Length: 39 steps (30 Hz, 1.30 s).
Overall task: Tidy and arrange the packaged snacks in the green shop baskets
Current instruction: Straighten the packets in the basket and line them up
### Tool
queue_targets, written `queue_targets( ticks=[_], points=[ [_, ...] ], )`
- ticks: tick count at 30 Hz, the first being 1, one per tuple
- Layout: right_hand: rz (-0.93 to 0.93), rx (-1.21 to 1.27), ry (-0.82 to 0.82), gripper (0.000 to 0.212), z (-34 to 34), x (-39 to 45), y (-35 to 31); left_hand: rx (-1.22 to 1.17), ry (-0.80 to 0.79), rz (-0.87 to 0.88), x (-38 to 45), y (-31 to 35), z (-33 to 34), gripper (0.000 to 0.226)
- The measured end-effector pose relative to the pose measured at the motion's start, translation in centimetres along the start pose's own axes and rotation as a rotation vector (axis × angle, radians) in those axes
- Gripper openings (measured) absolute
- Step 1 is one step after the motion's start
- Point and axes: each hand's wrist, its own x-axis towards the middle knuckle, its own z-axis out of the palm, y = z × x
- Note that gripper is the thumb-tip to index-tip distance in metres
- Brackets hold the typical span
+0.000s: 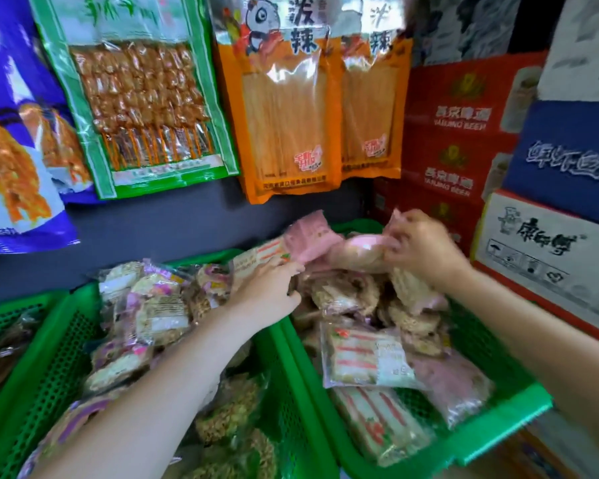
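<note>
Both hands reach into the back of the right green basket [519, 399]. Left hand [268, 288] has its fingers curled around the near end of a pink snack packet [308, 236], which is lifted above the heap; the motion blur makes the exact grip hard to read. Right hand [422, 247] pinches the far end of another pink-wrapped packet [363, 252] with bent fingers, close to the first one.

Under the hands lies a heap of clear-wrapped grain cakes [343, 295]. Nearer the front of that basket lie flat packets with red-striped labels [367, 357], one resting partly on another. Just beside it on the left, touching rim to rim, a second green basket [45, 361] holds more clear packets of puffed cakes with purple trim [146, 305].

On the dark wall above hang a green skewer snack bag [135, 95], two orange bags [291, 108] and a purple bag [11, 133]. Red beer cartons [460, 133] and a white carton [547, 250] stand stacked to the right.
</note>
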Motion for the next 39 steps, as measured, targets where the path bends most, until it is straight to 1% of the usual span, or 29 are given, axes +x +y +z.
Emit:
queue_targets(
  ticks=[3,6,7,8,10,11,12,14,17,18,20,21,22,23,25,26,27,28,29,30,31,32,33,34,35,36,37,38,39],
  points=[
    [-0.013,0.029,0.043,0.015,-3.5,-0.1,1.3,-0.022,-0.024,-0.015,-0.3,0.8,1.1,0.05],
    [-0.133,0.004,0.022,0.015,-5.5,-1.4,1.4,-0.078,-0.107,0.005,-0.8,1.5,2.2,0.053],
    [-0.201,0.005,-0.055,0.013,-5.8,-2.0,1.4,-0.057,-0.152,0.014,-0.8,1.8,2.6,0.054],
    [-0.261,-0.018,-0.191,0.01,-5.9,-2.6,1.4,-0.026,-0.198,0.016,-0.6,2.0,2.9,0.055],
    [-0.324,-0.205,-0.566,0.01,-5.6,-3.9,1.4,0.026,-0.258,0.016,-0.1,2.4,3.3,0.052],
    [-0.34,-0.299,-0.714,0.012,-5.1,-4.4,1.6,0.038,-0.275,0.015,0.1,2.5,3.4,0.052],
    [-0.34,-0.356,-0.806,0.016,-4.7,-4.7,1.8,0.039,-0.292,0.013,0.3,2.5,3.5,0.052],
    [-0.269,-0.349,-0.864,0.02,-4.8,-4.7,1.9,0.035,-0.339,0.031,0.5,2.7,3.7,0.055],
    [-0.199,-0.26,-0.857,0.015,-4.9,-4.0,1.7,0.035,-0.41,0.076,0.6,3.5,4.4,0.052],
    [-0.176,-0.223,-0.883,0.017,-4.5,-4.1,1.5,0.004,-0.432,0.077,0.6,3.8,4.7,0.048],
    [-0.083,-0.193,-0.972,0.033,-2.6,-5.1,1.4,-0.074,-0.461,0.061,0.7,4.3,4.6,0.032],
    [-0.057,-0.21,-0.987,0.039,-1.4,-5.7,1.5,-0.097,-0.475,0.064,0.7,4.4,4.4,0.024],
    [-0.061,-0.232,-0.965,0.038,-0.5,-6.2,1.6,-0.121,-0.503,0.074,0.7,4.5,4.1,0.019],
    [-0.086,-0.22,-0.897,0.033,0.0,-6.4,1.6,-0.147,-0.552,0.082,0.6,4.6,3.7,0.021],
    [-0.109,-0.156,-0.688,0.029,-0.1,-6.0,1.5,-0.176,-0.638,0.086,0.1,4.6,3.1,0.024],
    [-0.117,-0.115,-0.571,0.032,-0.5,-5.6,1.2,-0.159,-0.606,0.09,0.1,4.3,3.0,0.025],
    [-0.125,-0.074,-0.478,0.036,-0.8,-5.3,0.9,-0.136,-0.524,0.093,0.1,4.2,2.7,0.024],
    [-0.141,-0.033,-0.462,0.04,-1.1,-5.2,0.3,-0.119,-0.421,0.079,0.4,3.9,2.5,0.024],
    [-0.176,0.006,-0.552,0.045,-1.2,-5.5,-0.3,-0.113,-0.319,0.049,0.7,3.6,2.2,0.023],
    [-0.211,0.023,-0.715,0.052,-1.0,-5.9,-0.8,-0.122,-0.228,0.008,0.9,3.3,2.0,0.023],
    [-0.234,0.014,-0.885,0.059,-0.8,-6.4,-1.2,-0.139,-0.164,-0.035,1.2,2.9,1.8,0.024],
    [-0.246,0.046,-0.982,0.062,-0.8,-6.7,-1.3,-0.159,-0.137,-0.069,1.4,2.7,1.8,0.025],
    [-0.2,0.154,-1.008,0.059,-1.2,-6.6,-1.3,-0.168,-0.145,-0.089,1.6,2.5,1.8,0.027],
    [-0.101,0.293,-0.96,0.05,-1.7,-6.0,-1.2,-0.161,-0.171,-0.099,1.7,2.5,1.9,0.028],
    [-0.026,0.372,-0.839,0.039,-2.0,-5.0,-0.6,-0.141,-0.198,-0.101,2.0,2.5,2.0,0.029],
    [0.009,0.329,-0.691,0.031,-2.0,-4.0,0.1,-0.11,-0.217,-0.102,2.3,2.7,2.3,0.031],
    [-0.003,0.158,-0.58,0.029,-1.7,-3.1,0.8,-0.076,-0.217,-0.106,2.6,2.8,2.6,0.036],
    [-0.045,-0.022,-0.532,0.032,-0.9,-2.3,1.3,-0.041,-0.206,-0.116,3.1,2.9,2.8,0.04],
    [-0.112,-0.159,-0.575,0.036,0.0,-1.9,1.7,-0.003,-0.193,-0.126,3.6,3.1,3.1,0.045]
  ],
)
